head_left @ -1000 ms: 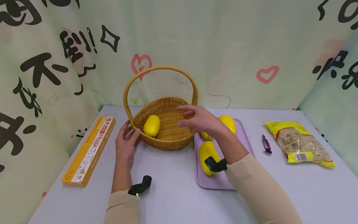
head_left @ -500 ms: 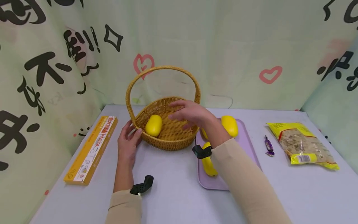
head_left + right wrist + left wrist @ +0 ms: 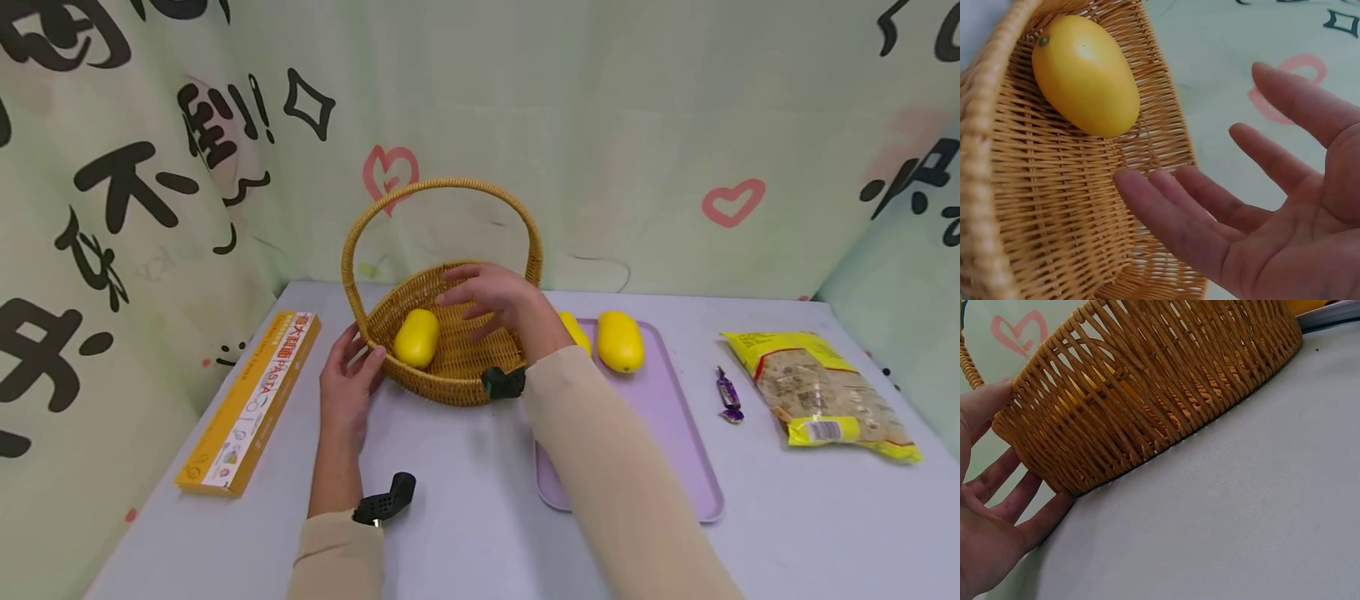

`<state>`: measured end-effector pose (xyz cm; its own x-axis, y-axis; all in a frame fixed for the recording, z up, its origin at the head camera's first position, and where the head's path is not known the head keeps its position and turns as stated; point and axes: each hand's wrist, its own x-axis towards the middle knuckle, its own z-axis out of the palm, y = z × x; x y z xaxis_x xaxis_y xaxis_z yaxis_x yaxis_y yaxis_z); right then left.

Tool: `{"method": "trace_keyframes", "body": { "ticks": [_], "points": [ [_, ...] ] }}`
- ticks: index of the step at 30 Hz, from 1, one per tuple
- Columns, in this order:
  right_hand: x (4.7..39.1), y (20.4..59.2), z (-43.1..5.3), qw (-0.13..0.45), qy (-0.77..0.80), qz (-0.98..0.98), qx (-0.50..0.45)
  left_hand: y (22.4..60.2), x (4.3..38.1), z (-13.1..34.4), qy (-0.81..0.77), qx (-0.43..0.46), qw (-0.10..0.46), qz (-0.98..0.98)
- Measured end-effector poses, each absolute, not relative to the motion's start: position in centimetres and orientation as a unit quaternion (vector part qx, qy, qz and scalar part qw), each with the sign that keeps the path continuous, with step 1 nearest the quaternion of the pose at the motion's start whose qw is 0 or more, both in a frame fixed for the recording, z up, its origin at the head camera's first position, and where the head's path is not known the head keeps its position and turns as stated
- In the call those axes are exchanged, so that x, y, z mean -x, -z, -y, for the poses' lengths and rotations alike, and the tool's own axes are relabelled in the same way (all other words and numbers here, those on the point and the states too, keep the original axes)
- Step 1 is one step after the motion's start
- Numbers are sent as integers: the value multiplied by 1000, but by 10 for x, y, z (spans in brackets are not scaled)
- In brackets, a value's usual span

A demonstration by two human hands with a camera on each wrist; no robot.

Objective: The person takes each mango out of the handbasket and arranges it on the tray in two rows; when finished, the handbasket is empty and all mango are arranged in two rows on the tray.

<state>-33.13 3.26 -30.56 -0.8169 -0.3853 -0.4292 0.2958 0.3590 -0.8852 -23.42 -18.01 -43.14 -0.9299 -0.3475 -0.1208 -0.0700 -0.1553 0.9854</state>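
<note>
A wicker basket (image 3: pixel 450 387) with a tall arched handle stands at the middle back of the table. My left hand (image 3: pixel 348 392) holds its left side, thumb at the rim and fingers against the outer wall, as the left wrist view shows. Inside lies a yellow mango (image 3: pixel 417 338), its green stem spot visible in the right wrist view (image 3: pixel 1085 75). Above the basket's opening hovers my right hand (image 3: pixel 498 302), fingers spread, holding nothing and apart from the mango. Yellow mangoes (image 3: pixel 620 342) lie on a purple tray (image 3: pixel 675 417) at the right, partly hidden by my right arm.
A yellow pasta box (image 3: pixel 251 400) lies left of the basket. Right of the tray are a purple wrapped candy (image 3: pixel 728 396) and a yellow and clear food bag (image 3: pixel 817 392). A printed curtain (image 3: pixel 600 167) hangs behind the white table.
My right hand has moved left and farther over the basket, and its sleeve now covers the front mango on the tray. The left hand keeps its hold; the view has shifted slightly.
</note>
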Motion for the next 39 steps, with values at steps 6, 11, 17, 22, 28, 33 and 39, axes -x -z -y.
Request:
{"method": "trace_keyframes", "body": {
  "ticks": [6, 11, 17, 22, 28, 33, 39],
  "points": [
    [335, 315, -23, 300, 559, -773, 16, 433, 235, 180, 739, -167, 96, 646],
    [333, 325, -15, 313, 569, -760, -10, 432, 235, 181, 737, -166, 91, 649],
    [329, 332, -3, 313, 583, -748, -47, 431, 237, 181, 738, -165, 91, 648],
    [325, 338, 11, 314, 576, -754, -33, 431, 235, 180, 739, -172, 89, 645],
    [320, 345, 23, 300, 545, -782, -14, 433, 234, 179, 743, -177, 85, 640],
    [318, 347, 22, 286, 539, -793, -2, 434, 235, 179, 743, -175, 87, 640],
    [319, 344, 14, 287, 547, -786, 11, 433, 235, 180, 742, -174, 91, 641]
  ]
}}
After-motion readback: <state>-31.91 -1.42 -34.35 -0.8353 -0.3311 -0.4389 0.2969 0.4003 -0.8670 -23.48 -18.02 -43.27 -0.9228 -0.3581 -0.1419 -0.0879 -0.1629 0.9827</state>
